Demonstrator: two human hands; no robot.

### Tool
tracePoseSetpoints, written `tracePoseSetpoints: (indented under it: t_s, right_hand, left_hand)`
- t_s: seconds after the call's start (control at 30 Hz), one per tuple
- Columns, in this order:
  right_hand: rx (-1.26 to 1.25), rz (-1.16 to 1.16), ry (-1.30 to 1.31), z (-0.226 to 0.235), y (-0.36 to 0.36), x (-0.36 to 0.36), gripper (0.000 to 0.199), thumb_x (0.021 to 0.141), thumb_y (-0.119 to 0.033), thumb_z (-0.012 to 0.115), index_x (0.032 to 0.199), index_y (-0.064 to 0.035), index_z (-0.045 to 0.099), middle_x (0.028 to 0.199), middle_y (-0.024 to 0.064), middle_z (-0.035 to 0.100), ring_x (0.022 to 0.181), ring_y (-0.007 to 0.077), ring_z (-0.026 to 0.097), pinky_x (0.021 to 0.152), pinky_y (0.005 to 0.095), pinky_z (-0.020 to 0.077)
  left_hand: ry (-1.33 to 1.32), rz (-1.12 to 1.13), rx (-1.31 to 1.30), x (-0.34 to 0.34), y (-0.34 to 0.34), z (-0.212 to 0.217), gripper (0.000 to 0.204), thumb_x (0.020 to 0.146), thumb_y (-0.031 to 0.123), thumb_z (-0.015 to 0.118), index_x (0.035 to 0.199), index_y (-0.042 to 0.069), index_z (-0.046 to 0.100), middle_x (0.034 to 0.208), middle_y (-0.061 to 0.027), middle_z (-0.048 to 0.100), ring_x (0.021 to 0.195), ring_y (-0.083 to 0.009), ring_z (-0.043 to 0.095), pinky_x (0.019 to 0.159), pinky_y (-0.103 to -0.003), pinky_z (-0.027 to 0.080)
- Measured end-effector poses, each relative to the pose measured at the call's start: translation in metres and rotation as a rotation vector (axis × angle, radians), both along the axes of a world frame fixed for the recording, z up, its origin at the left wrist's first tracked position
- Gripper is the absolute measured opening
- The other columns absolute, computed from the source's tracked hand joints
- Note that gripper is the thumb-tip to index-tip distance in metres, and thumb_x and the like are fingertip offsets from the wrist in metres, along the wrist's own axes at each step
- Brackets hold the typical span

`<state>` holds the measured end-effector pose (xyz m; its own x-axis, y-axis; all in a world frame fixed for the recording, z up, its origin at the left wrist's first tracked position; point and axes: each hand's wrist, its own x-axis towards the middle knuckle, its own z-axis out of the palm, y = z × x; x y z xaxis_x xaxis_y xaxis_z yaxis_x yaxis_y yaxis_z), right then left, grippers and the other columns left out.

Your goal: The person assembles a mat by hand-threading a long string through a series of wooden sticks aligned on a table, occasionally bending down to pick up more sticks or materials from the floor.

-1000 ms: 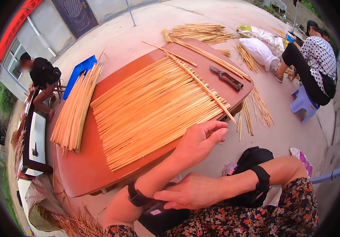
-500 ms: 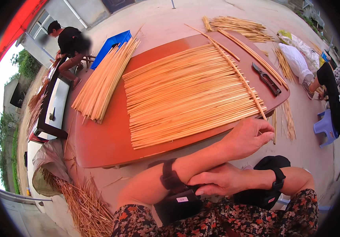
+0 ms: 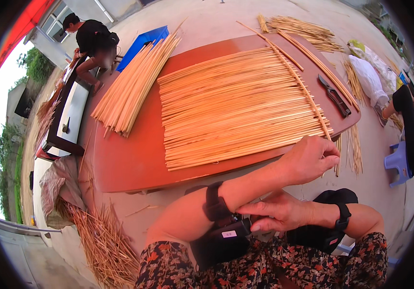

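My left hand (image 3: pixel 308 160) reaches across to the right, its fingers curled and the thumb near the index finger; anything small between them is hidden. It is beside the lower end of a long stick (image 3: pixel 308 94) lying across the right ends of a row of thin peeled sticks (image 3: pixel 240 113) on the red-brown table (image 3: pixel 130 161). A black strap and a black boxy device (image 3: pixel 221 241) are on my left forearm. Below that forearm, my right hand (image 3: pixel 281 212) has its thumb and index finger around the device's end.
Dark pruning shears (image 3: pixel 334 96) lie on the table's right side. A sheaf of sticks (image 3: pixel 137 82) overhangs its left edge near a blue crate (image 3: pixel 142 41). A person (image 3: pixel 91 41) sits at far left; another's leg shows by a purple stool (image 3: pixel 397 164). Straw (image 3: pixel 103 245) lies lower left.
The view has shifted slightly, moving the table up and to the right in the picture. Both of my hands keep nearly the same pose.
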<state>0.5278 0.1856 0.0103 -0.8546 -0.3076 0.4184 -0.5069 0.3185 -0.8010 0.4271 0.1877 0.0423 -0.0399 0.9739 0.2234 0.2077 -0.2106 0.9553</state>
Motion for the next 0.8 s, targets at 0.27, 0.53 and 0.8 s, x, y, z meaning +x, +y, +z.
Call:
tracePoseSetpoints:
  t_s: [0.27,0.53,0.8]
  right_hand:
    - [-0.004,0.007,-0.062,-0.016,0.002,0.000,0.057,0.090,-0.027,0.072,0.141,-0.0125,0.053,0.093,0.0132,0.069,0.078,0.0312,0.068,0.071,0.0388,0.0554]
    - [0.115,0.050,-0.216,-0.011,0.006,0.000,0.059,0.095,-0.032,0.063,0.149,-0.0184,0.044,0.102,0.0137,0.070,0.083,0.0381,0.066,0.073,0.0424,0.0557]
    - [0.168,0.096,-0.317,-0.018,0.006,-0.001,0.063,0.096,-0.033,0.062,0.152,-0.0203,0.037,0.107,0.0147,0.068,0.084,0.0397,0.066,0.075,0.0440,0.0561]
  left_hand:
    - [0.077,0.033,0.036,-0.007,0.000,-0.012,0.023,0.089,0.016,0.065,0.101,-0.003,0.070,0.082,-0.0165,0.071,0.072,-0.0218,0.067,0.069,-0.035,0.053]
    - [0.122,0.102,-0.005,-0.020,-0.001,-0.028,0.024,0.088,0.016,0.066,0.101,-0.003,0.071,0.085,-0.0187,0.072,0.076,-0.0256,0.070,0.073,-0.036,0.054]
    - [0.119,0.127,-0.040,-0.029,0.001,-0.033,0.023,0.088,0.016,0.066,0.099,-0.003,0.071,0.081,-0.0172,0.071,0.074,-0.0235,0.069,0.072,-0.035,0.053]
